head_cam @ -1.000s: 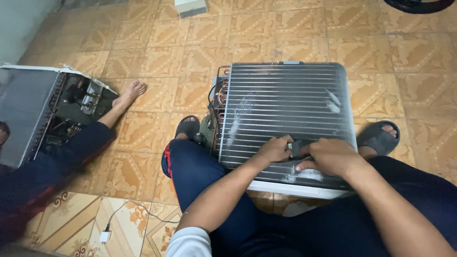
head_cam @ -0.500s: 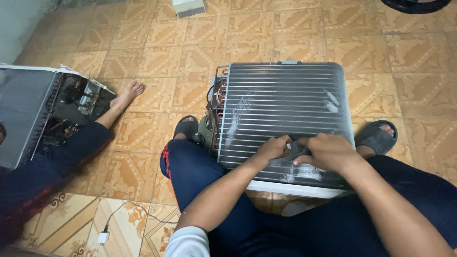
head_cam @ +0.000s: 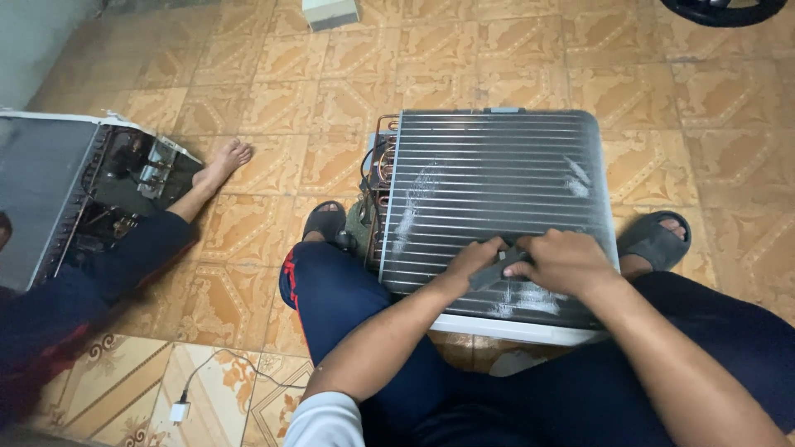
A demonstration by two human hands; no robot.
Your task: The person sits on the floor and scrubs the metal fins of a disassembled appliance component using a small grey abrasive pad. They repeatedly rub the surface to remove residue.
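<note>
Here the finned coil unit (head_cam: 497, 207) stands propped on the tiled floor (head_cam: 273, 91) between the seated person's legs, its face tilted up within easy reach. Both hands meet low on the fins: the left hand (head_cam: 476, 261) and right hand (head_cam: 567, 263) are curled closed around a small dark tool (head_cam: 501, 266), pressing it against the fins.

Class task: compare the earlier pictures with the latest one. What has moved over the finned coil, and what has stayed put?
Little changed. Both hands, left hand and right hand, keep gripping the dark tool on the finned coil's near edge, shifting only slightly. The coil, the sandals and the other person's bare foot stayed as they were.
</note>
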